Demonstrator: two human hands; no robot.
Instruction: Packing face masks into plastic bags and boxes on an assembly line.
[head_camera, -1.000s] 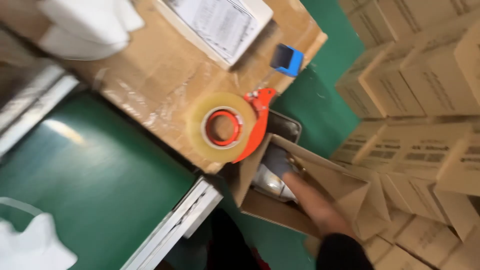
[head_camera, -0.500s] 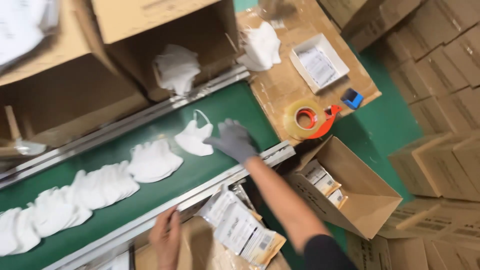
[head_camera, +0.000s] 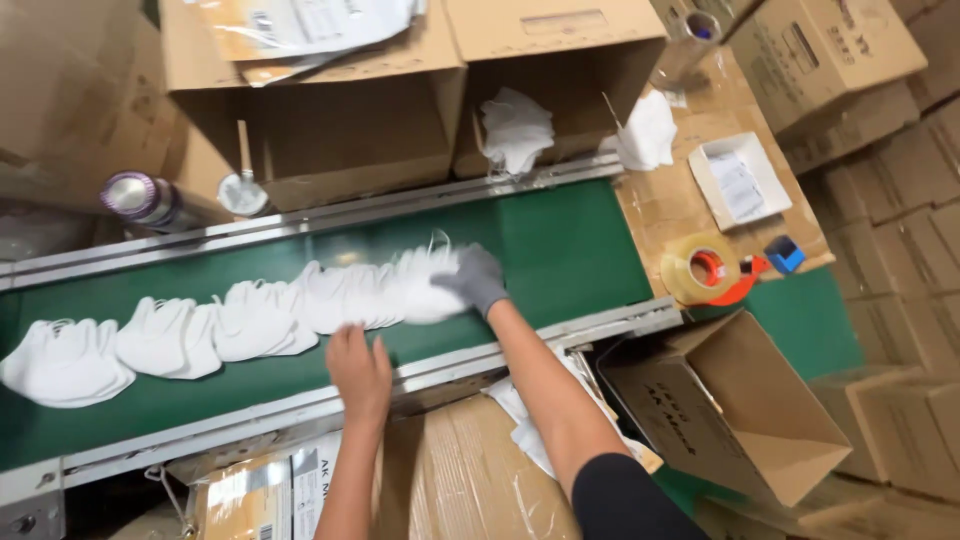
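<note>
White masks (head_camera: 250, 320) lie in an overlapping row along the green conveyor belt (head_camera: 570, 250); my gloved right hand (head_camera: 473, 280) grips the row's rightmost mask, while my bare left hand (head_camera: 358, 368) rests spread at the belt's near edge.

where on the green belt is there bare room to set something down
The green belt is bare at its right end, between the gloved right hand and the taped cardboard table. A narrow bare strip runs along the near rail left of the left hand. The middle is crowded with white masks.
</note>
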